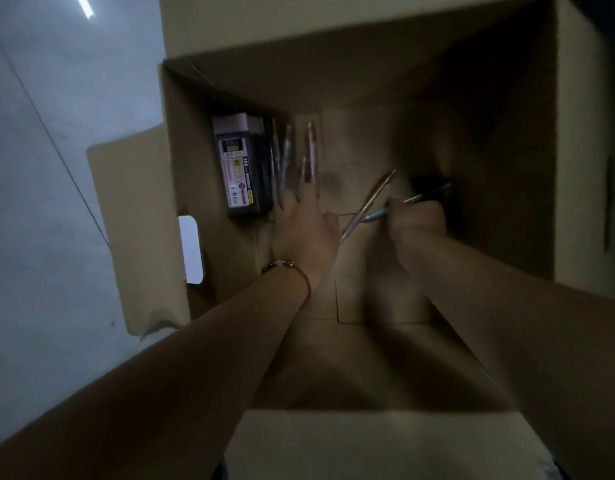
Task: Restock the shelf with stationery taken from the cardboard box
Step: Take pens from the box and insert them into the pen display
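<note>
I look straight down into a deep open cardboard box. Both my arms reach to its bottom. My left hand lies over several loose pens on the box floor, its fingers stretched onto them; the blur hides whether it grips any. Beside those pens, against the left wall, sits a dark stationery pack with a pale label. My right hand is curled round two pens: a pinkish pen pointing up and left, and a bluish pen crossing it.
The box's flaps stand open: a left flap with a hand-hole cut-out, a near flap under my arms, and a right flap. Grey floor lies to the left of the box.
</note>
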Demonstrator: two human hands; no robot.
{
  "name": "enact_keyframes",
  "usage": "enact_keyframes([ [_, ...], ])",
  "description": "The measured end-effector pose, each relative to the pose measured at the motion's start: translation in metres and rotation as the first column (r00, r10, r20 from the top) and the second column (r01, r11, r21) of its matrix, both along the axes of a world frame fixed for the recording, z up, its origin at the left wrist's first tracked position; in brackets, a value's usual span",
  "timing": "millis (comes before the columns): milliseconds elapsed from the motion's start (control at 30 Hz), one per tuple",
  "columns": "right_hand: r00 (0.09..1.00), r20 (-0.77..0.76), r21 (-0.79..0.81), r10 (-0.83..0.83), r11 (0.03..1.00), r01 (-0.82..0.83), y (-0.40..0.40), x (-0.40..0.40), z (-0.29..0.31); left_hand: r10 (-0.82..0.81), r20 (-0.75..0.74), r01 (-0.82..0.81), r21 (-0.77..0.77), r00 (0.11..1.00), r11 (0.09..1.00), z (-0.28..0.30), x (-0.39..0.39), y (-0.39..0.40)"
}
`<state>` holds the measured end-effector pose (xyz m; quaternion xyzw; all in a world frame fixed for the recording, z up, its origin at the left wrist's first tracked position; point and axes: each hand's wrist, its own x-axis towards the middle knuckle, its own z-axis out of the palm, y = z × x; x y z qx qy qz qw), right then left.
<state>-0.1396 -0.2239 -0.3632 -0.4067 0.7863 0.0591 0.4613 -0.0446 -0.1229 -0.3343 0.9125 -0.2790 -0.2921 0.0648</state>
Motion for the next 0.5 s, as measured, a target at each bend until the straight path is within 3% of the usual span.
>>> enact_keyframes([
  [167, 0.995, -0.029, -0.045, 0.099, 0.994, -0.1, 0.003, -0.006, 0.009, -0.146, 0.069, 0.148, -0.014, 0.987, 0.989, -0.012, 0.013, -0.012],
  [333, 0.986, 0.145, -0.055, 0.086, 0.995, -0.078, 0.016, -0.018, 0.036, 0.024, -0.113, -0.034, -0.083, 0.993, 0.996, -0.004, 0.014, -0.023],
  [400, 0.978, 0.204, -0.012, 0.032, 0.999, -0.031, 0.026, -0.019, 0.048, 0.086, -0.098, -0.09, -0.039, 0.991, 0.995, -0.002, 0.011, -0.026],
  [500, 0.966, 0.254, 0.048, -0.045, 0.998, 0.034, 0.039, -0.015, 0.065, -0.051, -0.14, 0.065, 0.096, 0.989, 0.993, 0.001, 0.003, -0.029],
])
